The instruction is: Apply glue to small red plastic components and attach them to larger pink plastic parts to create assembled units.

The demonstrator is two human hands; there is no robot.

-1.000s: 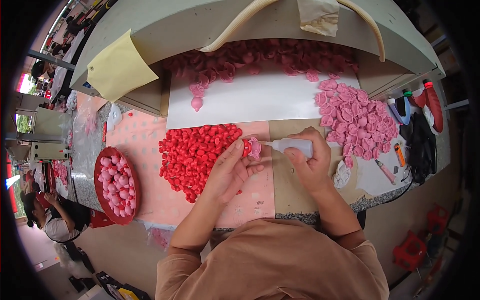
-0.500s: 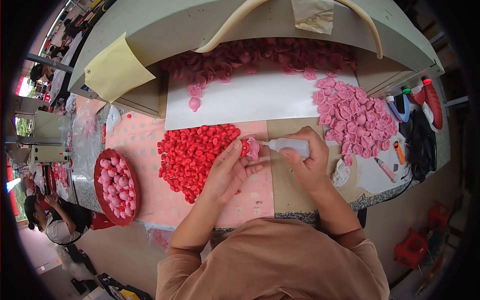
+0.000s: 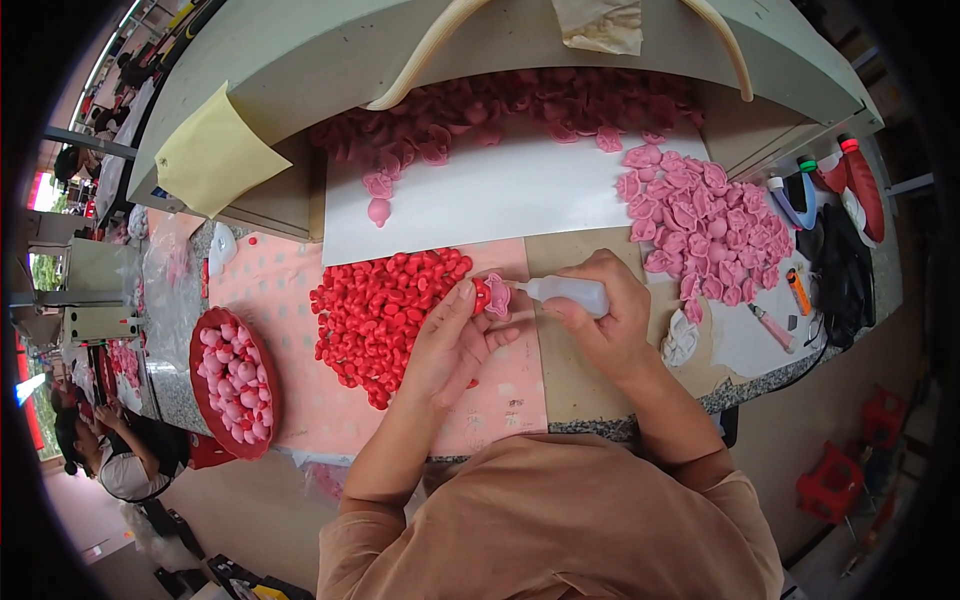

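Between the thumb and fingers of my left hand (image 3: pixel 447 340) is a small red piece (image 3: pixel 481 296), with a pink petal-shaped piece (image 3: pixel 497 297) against its right side. My right hand (image 3: pixel 612 318) grips a translucent white squeeze bottle (image 3: pixel 577 293), held almost level. Its thin nozzle points left at the pink piece; whether the tip touches it I cannot tell. Just beyond my left hand lies a heap of glossy red pieces (image 3: pixel 375 315) on a pink sheet (image 3: pixel 290 390). A pile of pink petal-shaped pieces (image 3: pixel 705 225) spreads to the right of the bottle.
A red basket (image 3: pixel 201 395) of pink-and-red pieces stands at left. Behind, a grey hood (image 3: pixel 330 95) arches over white paper (image 3: pixel 480 210) and more pink pieces. Bottles (image 3: pixel 862 190), an orange cutter (image 3: pixel 798 291) and a tube (image 3: pixel 772 328) lie right. A person (image 3: pixel 125 450) sits far left.
The view has shifted slightly. Both hands keep their grips, and the bottle's nozzle stays at the pink piece.
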